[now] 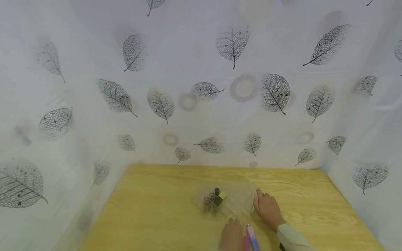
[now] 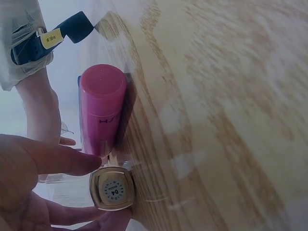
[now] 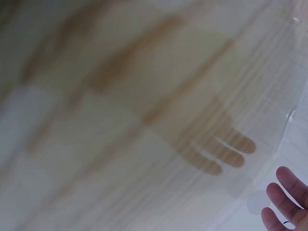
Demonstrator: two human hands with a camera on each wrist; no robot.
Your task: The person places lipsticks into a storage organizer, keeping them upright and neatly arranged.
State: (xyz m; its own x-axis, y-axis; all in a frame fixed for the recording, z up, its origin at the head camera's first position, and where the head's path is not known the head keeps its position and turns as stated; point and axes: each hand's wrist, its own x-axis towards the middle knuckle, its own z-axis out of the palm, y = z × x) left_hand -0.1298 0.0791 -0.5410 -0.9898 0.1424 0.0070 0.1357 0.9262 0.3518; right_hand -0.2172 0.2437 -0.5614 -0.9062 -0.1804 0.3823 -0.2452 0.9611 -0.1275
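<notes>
Appearing left-wrist only: gold base

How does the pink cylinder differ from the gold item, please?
The pink cylinder has a round end; the gold item has a rounded square one. The cylinder bears dark lettering on its side; the gold item bears 04 on its end. The left hand pinches the gold item; the cylinder lies outside that grip. Each shows the camera one end.

Glossy wood-grain table; clear plastic tray.

Left grip curled, right grip spread
</notes>
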